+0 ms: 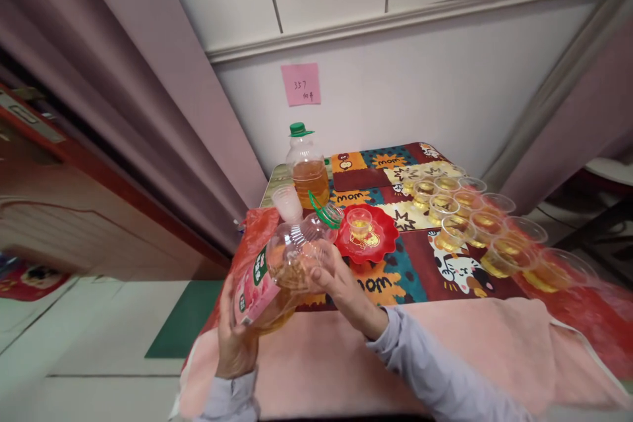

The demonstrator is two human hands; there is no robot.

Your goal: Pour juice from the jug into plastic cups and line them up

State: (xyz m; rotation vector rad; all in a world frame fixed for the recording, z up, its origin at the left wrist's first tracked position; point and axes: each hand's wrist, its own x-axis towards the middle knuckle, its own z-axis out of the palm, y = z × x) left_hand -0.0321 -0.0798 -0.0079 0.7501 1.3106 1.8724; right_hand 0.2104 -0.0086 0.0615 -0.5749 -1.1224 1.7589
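My left hand [236, 336] is wrapped round the lower end of a clear plastic jug [291, 260] with a pink label and amber liquid inside. The jug lies tilted, its neck toward the upper right. My right hand [343, 290] grips its side near the shoulder. A green plastic ring with a strap [326, 212] sits at the neck. Just beyond the jug's mouth, a clear cup [360, 224] with some yellow liquid stands on a scalloped red plate [384, 242]. Whether the jug's mouth touches the cup cannot be made out.
A second jug [310, 178] with a green cap stands at the back, beside stacked clear cups [287, 203]. Several cups of yellow liquid [455, 232] stand in rows at right. A pink cloth [445, 336] covers the table's near edge. A pink note [301, 84] is on the wall.
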